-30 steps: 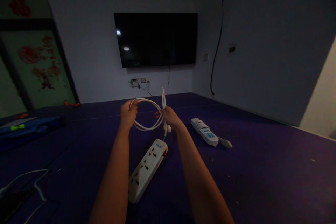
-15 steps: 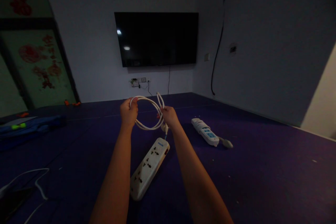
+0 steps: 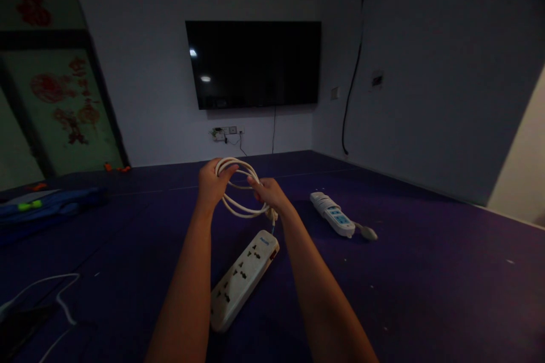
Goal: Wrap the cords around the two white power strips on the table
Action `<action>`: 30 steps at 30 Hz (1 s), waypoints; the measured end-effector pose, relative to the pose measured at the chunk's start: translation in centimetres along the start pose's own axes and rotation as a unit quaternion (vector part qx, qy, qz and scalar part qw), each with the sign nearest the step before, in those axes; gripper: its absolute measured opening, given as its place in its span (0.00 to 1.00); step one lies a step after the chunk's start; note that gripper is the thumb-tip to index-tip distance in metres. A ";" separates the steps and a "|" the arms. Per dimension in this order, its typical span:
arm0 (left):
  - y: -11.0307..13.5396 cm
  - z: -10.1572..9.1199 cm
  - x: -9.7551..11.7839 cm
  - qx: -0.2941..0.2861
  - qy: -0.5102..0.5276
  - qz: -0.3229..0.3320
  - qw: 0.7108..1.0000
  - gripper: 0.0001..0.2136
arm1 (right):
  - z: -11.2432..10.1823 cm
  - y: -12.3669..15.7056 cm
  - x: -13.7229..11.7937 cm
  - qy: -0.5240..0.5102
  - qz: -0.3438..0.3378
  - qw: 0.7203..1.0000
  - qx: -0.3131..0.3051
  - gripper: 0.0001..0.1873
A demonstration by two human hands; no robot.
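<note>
The upright bight of cord that stood above the right hand (image 3: 269, 195) a second ago is gone, folded down into the coil. The two hands have drawn closer together, so the loops are smaller and tighter than before. The left hand (image 3: 212, 184) is closed around the top of the white cord (image 3: 242, 212), thumb over the strands. The right hand pinches the same loops from the other side, fingers curled shut on them. As it stands, the loose length is all gathered between the hands, held in the air.

From below the right hand a short tail of cord drops to the white power strip (image 3: 243, 278), which lies on the floor (image 3: 426, 272) between the forearms. Its near end has shifted slightly.

The cord is smooth, round and springy, lying in several rough ovals. The strip is a long, hard plastic bar with rounded corners and rows of dark socket holes. Right of the right hand rests a second, shorter strip (image 3: 332, 214) with blue panels. The floor covering looks matte and dark purple.
</note>
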State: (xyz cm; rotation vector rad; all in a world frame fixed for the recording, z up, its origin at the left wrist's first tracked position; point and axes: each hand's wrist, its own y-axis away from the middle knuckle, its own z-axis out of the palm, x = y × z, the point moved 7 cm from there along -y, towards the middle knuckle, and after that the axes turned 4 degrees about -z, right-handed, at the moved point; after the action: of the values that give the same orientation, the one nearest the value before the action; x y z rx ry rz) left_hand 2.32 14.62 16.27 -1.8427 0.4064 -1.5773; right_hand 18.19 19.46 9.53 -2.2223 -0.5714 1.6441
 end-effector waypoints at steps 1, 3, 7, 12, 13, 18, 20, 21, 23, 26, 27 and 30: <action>-0.1 -0.1 -0.1 0.005 -0.003 0.001 1.000 0.09 | 0.0 0.1 -0.1 -0.011 -0.009 1.000 0.006 0.31; -0.2 -0.4 -0.3 0.014 -0.008 0.001 1.000 0.08 | 0.1 0.3 -0.4 -0.055 -0.024 0.998 0.005 0.31; -0.3 -0.4 -0.7 0.018 0.019 -0.019 0.999 0.09 | 0.7 0.6 -0.5 -0.136 -0.034 0.990 -0.034 0.29; -0.6 -0.7 -1.2 0.057 0.060 -0.052 0.995 0.11 | 1.0 0.7 -0.7 -0.212 -0.031 0.975 -0.061 0.28; -0.6 -0.8 -1.2 0.071 0.056 -0.056 0.994 0.11 | 1.1 0.7 -0.7 -0.228 -0.030 0.971 -0.065 0.28; -0.1 -0.9 -1.5 0.075 0.088 -0.120 0.986 0.15 | 1.7 1.0 -1.4 -0.310 -0.030 0.944 -0.104 0.29; 0.1 -0.6 -1.5 0.049 0.113 -0.140 0.983 0.16 | 1.9 1.1 -1.6 -0.334 -0.029 0.934 -0.120 0.29; 0.1 -0.5 -1.5 0.040 0.115 -0.141 0.983 0.16 | 1.9 1.2 -1.8 -0.341 -0.029 0.931 -0.124 0.29; 0.1 -0.7 -1.2 0.051 0.100 -0.115 0.987 0.16 | 2.0 1.2 -2.0 -0.350 -0.029 0.928 -0.127 0.29; -0.1 -1.4 -0.1 0.104 0.063 -0.021 0.992 0.15 | 1.8 1.0 -2.2 -0.351 -0.022 0.929 -0.111 0.28; 0.0 -1.5 0.3 0.112 0.049 0.012 0.992 0.14 | 1.6 1.0 -2.2 -0.352 -0.018 0.930 -0.102 0.28; 0.1 -1.4 1.6 0.100 -0.011 0.091 0.991 0.06 | 1.3 0.8 -2.2 -0.358 -0.011 0.930 -0.081 0.29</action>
State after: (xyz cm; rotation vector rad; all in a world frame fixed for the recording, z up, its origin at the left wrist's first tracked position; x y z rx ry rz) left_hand 1.36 13.18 17.42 -1.6232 0.3807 -1.4186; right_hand 16.46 17.75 10.61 -1.6371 -0.9245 2.4672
